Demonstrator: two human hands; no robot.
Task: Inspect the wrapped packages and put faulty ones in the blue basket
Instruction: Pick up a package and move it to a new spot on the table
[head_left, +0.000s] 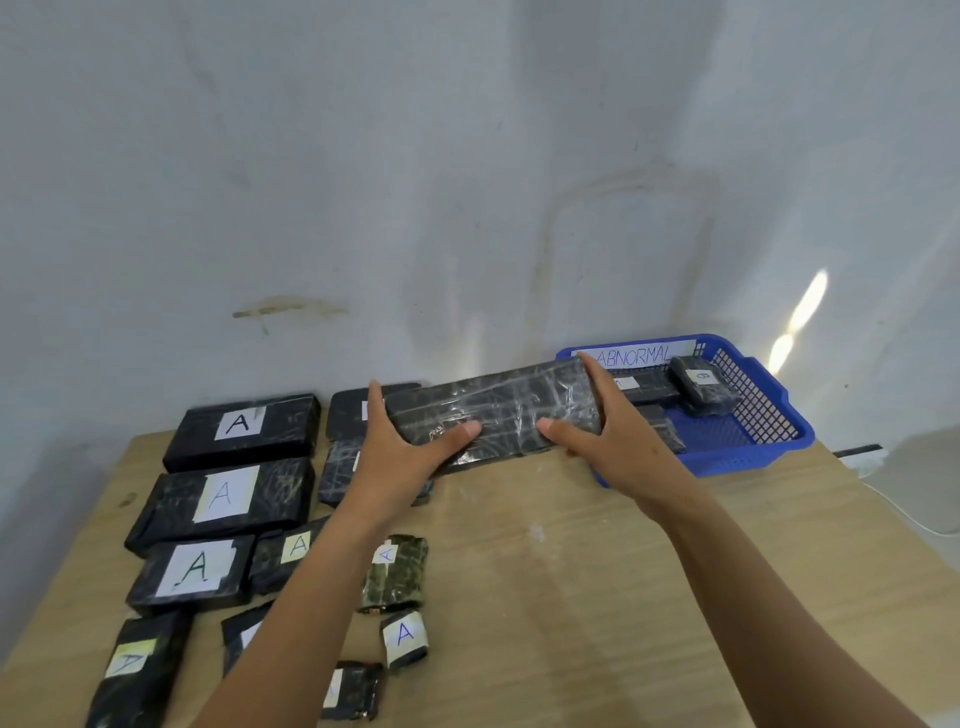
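A: Where's the pkg being checked?
B: The long package (493, 415) is up off the table (571, 571), roughly level, btwn the rows on the left & the blue basket (748, 460). Its right end overlaps the basket's near-left corner in view. Can't tell if it's over the rim or just in front of it.
A: Hands?
B: Both on it. The left hand (400, 452) grasps the left end, thumb flat on the near face, fingers wrapped round the far edge. The right hand (613, 441) does the same at the right end. One hand per end prob. because it's long & would swing w/ a single grip. That also leaves the middle bare for looking over.
A: What shows there?
B: Creased clear tape (483, 400) over black wrap, no white label on the side facing up. The A-labelled packages (241, 431) lie in rows w/ labels up, easy to read at a glance.
A: And the basket?
B: Far-right corner of the table, ABNORMAL label (636, 355) on its back wall, so rejects sit apart from the rest. It holds a few dark pkgs, incl. a small package (704, 387) touching a longer one.
A: Which step?
B: Inspecting, or carrying to the basket. Can't tell which.
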